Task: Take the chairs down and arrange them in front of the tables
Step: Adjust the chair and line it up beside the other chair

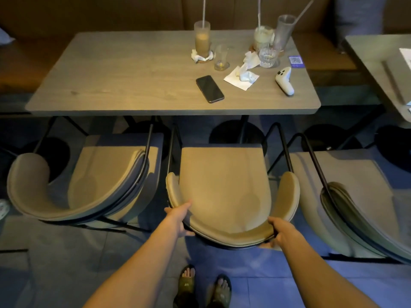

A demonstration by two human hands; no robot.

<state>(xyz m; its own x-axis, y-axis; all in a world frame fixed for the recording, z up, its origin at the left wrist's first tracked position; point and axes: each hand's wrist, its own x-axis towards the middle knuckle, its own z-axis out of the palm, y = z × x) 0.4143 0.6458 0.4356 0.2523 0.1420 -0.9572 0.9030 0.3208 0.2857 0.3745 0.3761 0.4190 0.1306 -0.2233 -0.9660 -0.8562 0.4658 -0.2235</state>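
A tan padded chair (224, 187) with a curved backrest and black metal frame stands on the floor in front of the grey wooden table (124, 81), seat facing the table. My left hand (181, 218) grips the left side of its backrest. On the backrest's right side, my right hand (279, 231) holds the rim. A second tan chair (89, 181) stands to the left, turned slightly. A third chair (355, 196) stands to the right, partly cut off by the frame edge.
On the table lie a black phone (209, 88), several glasses with straws (202, 40), crumpled napkins (242, 75) and a white controller (285, 80). A brown bench (133, 14) runs behind. Another table (378, 63) sits at right. My sandalled feet (202, 287) stand on grey tiles.
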